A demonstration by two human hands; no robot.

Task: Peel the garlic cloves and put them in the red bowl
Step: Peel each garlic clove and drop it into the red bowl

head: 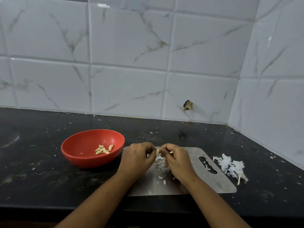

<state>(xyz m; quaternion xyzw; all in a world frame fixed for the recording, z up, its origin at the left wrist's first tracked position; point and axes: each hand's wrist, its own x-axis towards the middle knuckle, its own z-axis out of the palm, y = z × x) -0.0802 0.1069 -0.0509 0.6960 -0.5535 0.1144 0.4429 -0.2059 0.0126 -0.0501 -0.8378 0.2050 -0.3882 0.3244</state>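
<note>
Garlic clove (158,152) sat pinched above board; peeled cloves (104,149) lay clustered inside red bowl (79,146).

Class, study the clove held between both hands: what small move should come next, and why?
Probably peel the remaining skin off the clove. The left hand and right hand both pinch it over the board, and it looks paler than the yellowish peeled cloves in the red bowl.

Both hands, left (137,157) and right (176,159), pinching a garlic clove (158,152) over steel board (194,183), red bowl (77,145) left
</note>
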